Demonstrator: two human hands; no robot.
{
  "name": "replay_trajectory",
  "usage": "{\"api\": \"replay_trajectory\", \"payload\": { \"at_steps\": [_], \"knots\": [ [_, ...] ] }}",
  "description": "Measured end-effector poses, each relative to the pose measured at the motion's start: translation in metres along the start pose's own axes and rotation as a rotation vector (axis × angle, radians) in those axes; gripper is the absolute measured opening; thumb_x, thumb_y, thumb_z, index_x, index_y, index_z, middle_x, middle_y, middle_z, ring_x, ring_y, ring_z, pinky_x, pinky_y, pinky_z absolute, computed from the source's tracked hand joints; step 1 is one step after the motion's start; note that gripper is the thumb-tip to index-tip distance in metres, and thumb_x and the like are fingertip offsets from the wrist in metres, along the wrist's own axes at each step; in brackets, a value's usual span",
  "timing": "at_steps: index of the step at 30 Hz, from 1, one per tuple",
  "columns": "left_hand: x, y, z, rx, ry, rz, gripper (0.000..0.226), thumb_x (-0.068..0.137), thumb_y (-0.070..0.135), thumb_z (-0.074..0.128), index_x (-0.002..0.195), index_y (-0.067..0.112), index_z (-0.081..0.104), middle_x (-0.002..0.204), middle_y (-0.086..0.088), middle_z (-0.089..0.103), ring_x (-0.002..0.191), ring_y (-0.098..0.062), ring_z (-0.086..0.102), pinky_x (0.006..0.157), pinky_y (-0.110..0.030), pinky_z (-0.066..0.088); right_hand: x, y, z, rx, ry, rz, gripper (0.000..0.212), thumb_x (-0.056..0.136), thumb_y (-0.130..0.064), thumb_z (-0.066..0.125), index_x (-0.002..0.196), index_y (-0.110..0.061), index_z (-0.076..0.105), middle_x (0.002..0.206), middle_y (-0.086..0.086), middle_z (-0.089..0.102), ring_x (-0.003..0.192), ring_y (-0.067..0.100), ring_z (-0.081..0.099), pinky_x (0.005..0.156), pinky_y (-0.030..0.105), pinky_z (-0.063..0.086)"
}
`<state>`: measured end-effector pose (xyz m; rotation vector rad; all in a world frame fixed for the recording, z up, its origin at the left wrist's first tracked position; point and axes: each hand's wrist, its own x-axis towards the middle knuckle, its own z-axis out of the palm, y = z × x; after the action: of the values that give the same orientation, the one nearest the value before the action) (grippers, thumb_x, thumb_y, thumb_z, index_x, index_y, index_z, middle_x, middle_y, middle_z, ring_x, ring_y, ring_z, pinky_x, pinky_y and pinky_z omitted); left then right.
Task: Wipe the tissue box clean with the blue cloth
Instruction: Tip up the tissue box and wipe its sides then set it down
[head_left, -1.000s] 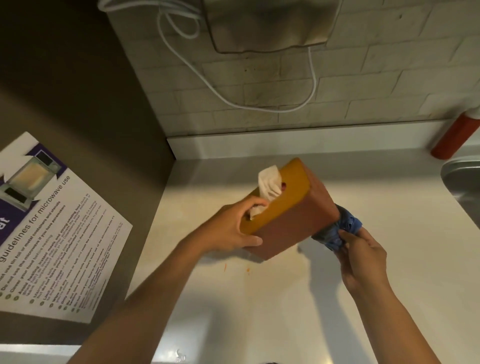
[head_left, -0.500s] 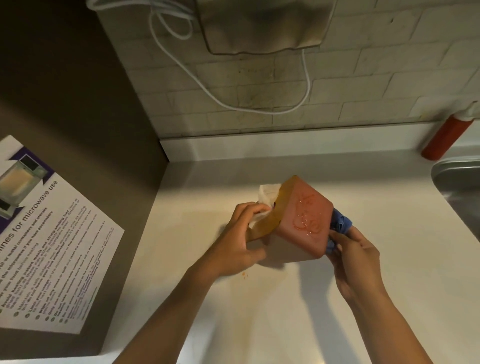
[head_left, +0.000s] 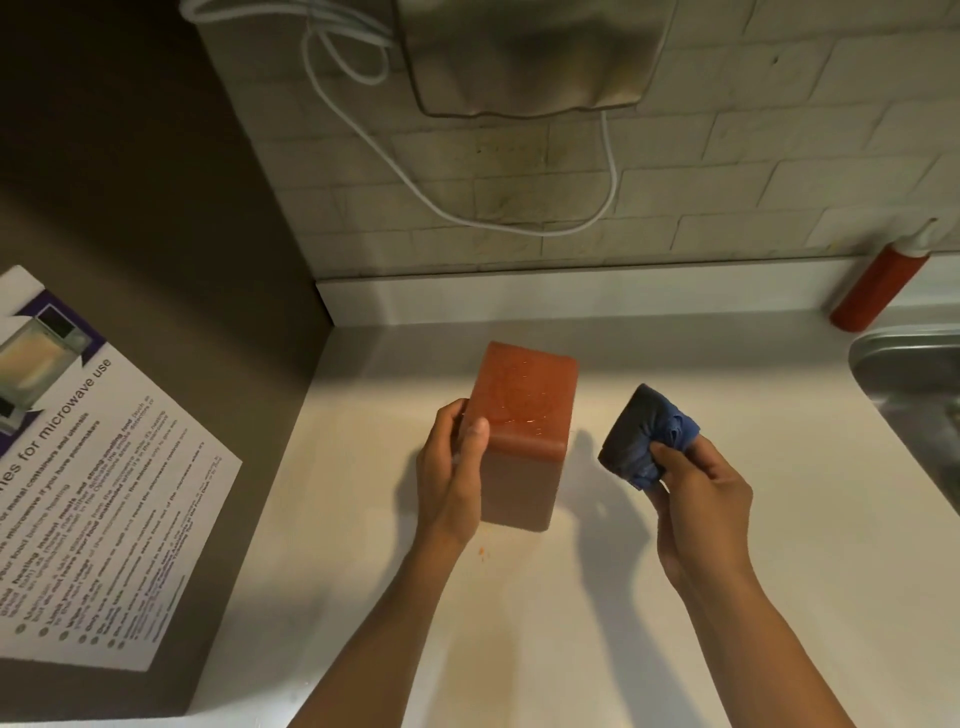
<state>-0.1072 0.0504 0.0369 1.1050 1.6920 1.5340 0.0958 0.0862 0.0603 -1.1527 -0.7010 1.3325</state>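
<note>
Head view, left hand (head_left: 453, 467) gripping tissue box (head_left: 519, 431)

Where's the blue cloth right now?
In the head view the blue cloth is bunched in the right hand, held clear to the right of the tissue box, not touching it, above the counter.

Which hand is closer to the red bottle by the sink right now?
Right. The right hand, holding the blue cloth, is below-left of the red bottle; the left hand grips the tissue box, farther left.
</note>
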Motion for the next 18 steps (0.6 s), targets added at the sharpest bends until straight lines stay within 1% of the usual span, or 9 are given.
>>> {"api": "replay_trajectory", "payload": {
  "at_steps": [3, 6, 9, 11, 13, 14, 15, 17, 18],
  "knots": [
    [0.0, -0.002, -0.001, -0.077, -0.021, -0.049, 0.044, 0.089, 0.065, 0.043, 0.119, 0.04, 0.062, 0.111, 0.013, 0.071, 0.1, -0.009, 0.069, 0.084, -0.041, 0.06, 0.004, -0.006, -0.009, 0.039, 0.01, -0.011, 0.025, 0.086, 0.006, 0.052, 0.092, -0.01, 0.072, 0.078, 0.002, 0.068, 0.072, 0.015, 0.063, 0.067, 0.024, 0.054],
    [0.002, 0.002, 0.002, -0.183, -0.049, -0.078, 0.049, 0.088, 0.058, 0.043, 0.12, 0.03, 0.066, 0.112, 0.003, 0.073, 0.103, -0.016, 0.069, 0.088, -0.042, 0.058, 0.006, -0.016, -0.011, 0.057, -0.054, -0.035, 0.026, 0.087, 0.004, 0.051, 0.1, -0.009, 0.07, 0.074, -0.001, 0.064, 0.067, 0.012, 0.06, 0.065, 0.024, 0.051],
    [0.003, 0.006, 0.007, -0.15, -0.076, -0.007, 0.049, 0.09, 0.052, 0.04, 0.116, 0.02, 0.067, 0.11, -0.005, 0.073, 0.104, -0.026, 0.067, 0.092, -0.053, 0.054, 0.005, -0.026, -0.008, -0.025, -0.123, -0.129, 0.032, 0.086, 0.002, 0.051, 0.107, -0.015, 0.07, 0.092, 0.004, 0.07, 0.081, 0.017, 0.064, 0.072, 0.029, 0.054],
    [0.003, 0.008, 0.012, -0.089, -0.071, 0.034, 0.055, 0.093, 0.06, 0.032, 0.112, 0.023, 0.067, 0.11, -0.004, 0.072, 0.104, -0.026, 0.067, 0.091, -0.053, 0.054, 0.003, -0.032, -0.004, -0.13, -0.118, -0.23, 0.036, 0.087, -0.003, 0.053, 0.112, -0.023, 0.07, 0.098, 0.006, 0.072, 0.084, 0.019, 0.064, 0.075, 0.033, 0.055],
    [0.004, 0.011, 0.018, -0.005, -0.061, 0.055, 0.069, 0.089, 0.08, 0.018, 0.107, 0.035, 0.066, 0.108, 0.005, 0.073, 0.101, -0.017, 0.068, 0.088, -0.046, 0.056, 0.0, -0.036, -0.002, -0.232, -0.058, -0.333, 0.034, 0.089, -0.009, 0.058, 0.112, -0.031, 0.07, 0.091, 0.003, 0.073, 0.079, 0.018, 0.064, 0.071, 0.032, 0.054],
    [0.004, 0.011, 0.02, 0.035, -0.069, 0.084, 0.073, 0.086, 0.085, 0.012, 0.106, 0.039, 0.066, 0.108, 0.008, 0.072, 0.101, -0.014, 0.068, 0.087, -0.044, 0.056, -0.001, -0.036, -0.001, -0.273, -0.024, -0.377, 0.033, 0.09, -0.011, 0.059, 0.112, -0.033, 0.07, 0.088, 0.0, 0.073, 0.078, 0.016, 0.065, 0.069, 0.03, 0.055],
    [0.004, 0.011, 0.021, 0.064, -0.075, 0.129, 0.074, 0.087, 0.085, 0.009, 0.106, 0.04, 0.065, 0.108, 0.01, 0.072, 0.101, -0.014, 0.068, 0.087, -0.044, 0.056, -0.002, -0.036, -0.002, -0.315, 0.006, -0.418, 0.033, 0.091, -0.012, 0.059, 0.112, -0.034, 0.069, 0.088, -0.003, 0.073, 0.078, 0.016, 0.067, 0.068, 0.03, 0.056],
    [0.004, 0.01, 0.024, 0.085, -0.094, 0.215, 0.078, 0.09, 0.08, 0.009, 0.108, 0.032, 0.067, 0.11, 0.009, 0.071, 0.103, -0.017, 0.067, 0.087, -0.046, 0.055, -0.005, -0.036, -0.003, -0.422, 0.039, -0.501, 0.032, 0.092, -0.013, 0.058, 0.112, -0.036, 0.068, 0.088, -0.008, 0.073, 0.079, 0.015, 0.068, 0.068, 0.029, 0.057],
    [0.003, 0.01, 0.025, 0.086, -0.103, 0.232, 0.079, 0.092, 0.078, 0.009, 0.109, 0.027, 0.067, 0.111, 0.008, 0.071, 0.104, -0.018, 0.067, 0.088, -0.047, 0.055, -0.008, -0.036, -0.003, -0.485, 0.035, -0.553, 0.032, 0.092, -0.013, 0.059, 0.111, -0.037, 0.068, 0.088, -0.011, 0.072, 0.081, 0.013, 0.068, 0.069, 0.026, 0.055]
  ]
}}
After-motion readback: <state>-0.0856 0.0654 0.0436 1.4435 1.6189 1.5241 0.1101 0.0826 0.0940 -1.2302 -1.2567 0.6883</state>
